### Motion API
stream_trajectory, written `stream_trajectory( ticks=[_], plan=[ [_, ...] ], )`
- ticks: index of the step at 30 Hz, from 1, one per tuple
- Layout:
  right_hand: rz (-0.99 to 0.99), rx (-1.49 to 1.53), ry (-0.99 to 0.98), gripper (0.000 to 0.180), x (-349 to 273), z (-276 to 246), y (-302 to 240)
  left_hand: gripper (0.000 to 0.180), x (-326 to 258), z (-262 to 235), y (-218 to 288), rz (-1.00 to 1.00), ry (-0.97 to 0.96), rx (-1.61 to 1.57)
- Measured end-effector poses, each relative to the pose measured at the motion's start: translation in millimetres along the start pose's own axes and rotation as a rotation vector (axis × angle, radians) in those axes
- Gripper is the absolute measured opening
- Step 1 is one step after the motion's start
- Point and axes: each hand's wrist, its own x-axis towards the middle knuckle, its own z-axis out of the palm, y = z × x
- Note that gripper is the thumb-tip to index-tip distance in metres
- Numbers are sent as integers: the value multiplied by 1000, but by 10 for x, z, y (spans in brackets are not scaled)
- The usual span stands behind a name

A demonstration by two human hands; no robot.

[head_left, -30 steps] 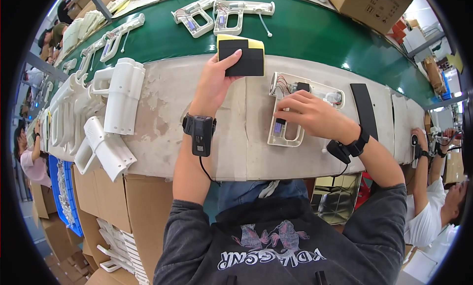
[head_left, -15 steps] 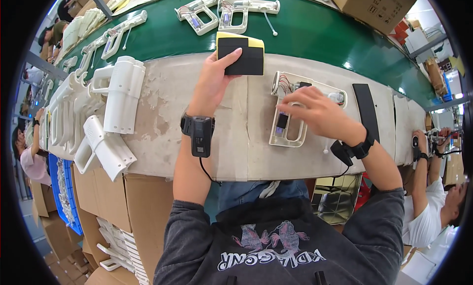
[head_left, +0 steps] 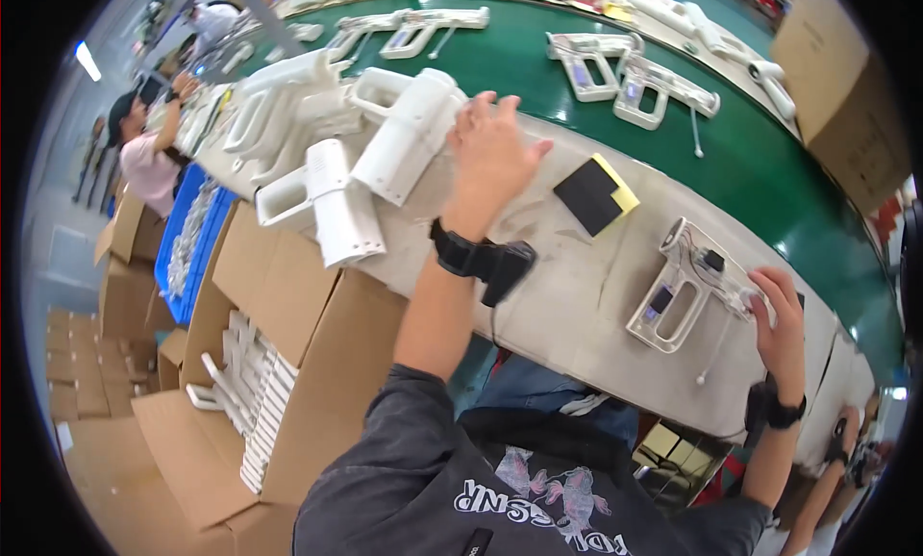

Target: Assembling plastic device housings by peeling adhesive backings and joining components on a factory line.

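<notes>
My left hand [head_left: 490, 157] is open with its fingers spread, at the edge of a white toy gun housing [head_left: 409, 138]; it holds nothing. To its right, a black foam pad sheet on yellow backing [head_left: 588, 195] lies on the table. An open toy gun half [head_left: 678, 311] lies in front of me with wires, a purple part and two black pads showing inside. A thin white rod with a round tip [head_left: 707, 359] hangs from it. My right hand [head_left: 781, 320] is closed around the front end of this half, fingers and thumb on either side.
More white housings [head_left: 274, 123] are heaped at the left. Open gun halves [head_left: 663, 89] lie on the green conveyor belt [head_left: 519, 65]. Below left are a carton of white parts [head_left: 255, 402] and a blue crate [head_left: 192, 239]. A large carton [head_left: 836, 85] stands far right; co-workers are at both sides.
The view has swung left. My left hand has let go of the black pad sheet and moved left to the white housings. My right hand has shifted from above the gun half to its front end.
</notes>
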Motion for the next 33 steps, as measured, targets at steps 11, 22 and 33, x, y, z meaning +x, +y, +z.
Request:
stream_trajectory(
  ticks=[11, 22, 33],
  plan=[
    [-116, 180, 27, 29, 35, 20, -191, 99, 394, -572, -1378, -203, 22, 180],
    [11, 1359, 189, 56, 587, 432, -862, 111, -909, -474, 1512, 239, -130, -777],
    [160, 865, -515, 52, 554, -388, -63, 79, -369, -381, 1889, 1041, -363, -437]
  ],
)
